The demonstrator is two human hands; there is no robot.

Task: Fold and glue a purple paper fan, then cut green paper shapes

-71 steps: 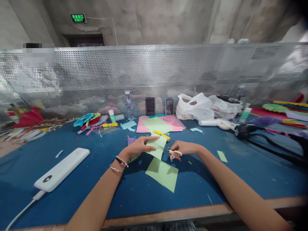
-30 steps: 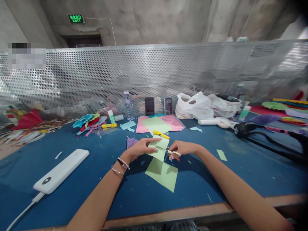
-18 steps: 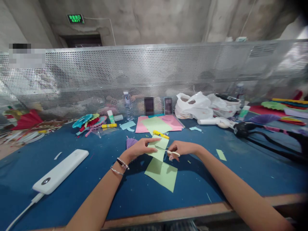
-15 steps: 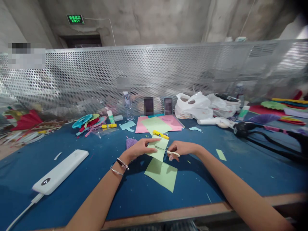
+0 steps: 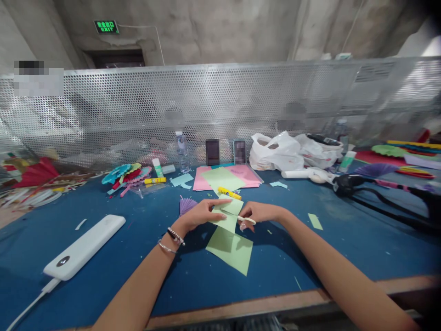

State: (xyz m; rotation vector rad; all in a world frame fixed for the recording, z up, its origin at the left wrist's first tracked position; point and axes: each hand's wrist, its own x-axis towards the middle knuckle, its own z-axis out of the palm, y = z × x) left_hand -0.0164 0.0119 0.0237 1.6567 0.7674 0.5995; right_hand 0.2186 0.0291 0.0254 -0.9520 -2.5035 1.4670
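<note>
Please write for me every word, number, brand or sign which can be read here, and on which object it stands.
"EXIT": on the green exit sign; the characters above it are too blurred to quote surely.
Too small or blurred: marks on the nearer yellow glue stick, water bottle and power bank.
No text seen: scissors, held light green paper.
</note>
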